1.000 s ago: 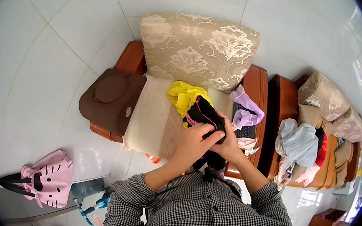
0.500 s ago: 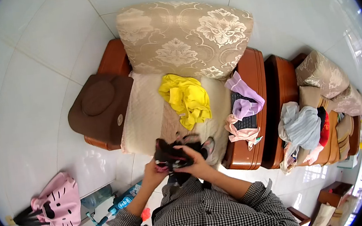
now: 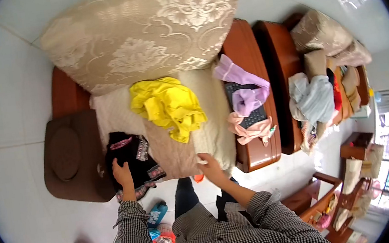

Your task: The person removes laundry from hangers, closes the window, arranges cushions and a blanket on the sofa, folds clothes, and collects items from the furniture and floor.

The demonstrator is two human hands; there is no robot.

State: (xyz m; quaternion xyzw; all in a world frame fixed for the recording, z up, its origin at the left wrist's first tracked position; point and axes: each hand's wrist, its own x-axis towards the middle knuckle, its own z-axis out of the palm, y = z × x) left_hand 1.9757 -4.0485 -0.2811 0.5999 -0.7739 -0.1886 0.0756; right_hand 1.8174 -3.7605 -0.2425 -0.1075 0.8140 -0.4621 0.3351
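A black garment with pink and patterned trim [image 3: 134, 159] lies spread at the left front of the seat, beside the brown pad. My left hand [image 3: 122, 174] rests on it, fingers apart, with no cloth visibly gripped. Over the front edge of the seat, my right hand [image 3: 212, 169] has its thumb and fingers apart and holds nothing. A crumpled yellow garment [image 3: 169, 106] lies in the middle of the seat, beyond both hands.
A brown pad [image 3: 71, 159] covers the left armrest. The right armrest [image 3: 258, 155] bears a purple cloth [image 3: 249, 98], a pink cloth [image 3: 253, 130] and a black keyboard [image 3: 255, 116]. Farther right lies a grey garment [image 3: 314, 100]. A patterned cushion [image 3: 141, 36] stands behind.
The black garment has gone from both hands onto the left front of the seat. My right hand has let go of it and moved right. The view has shifted closer to the seat.
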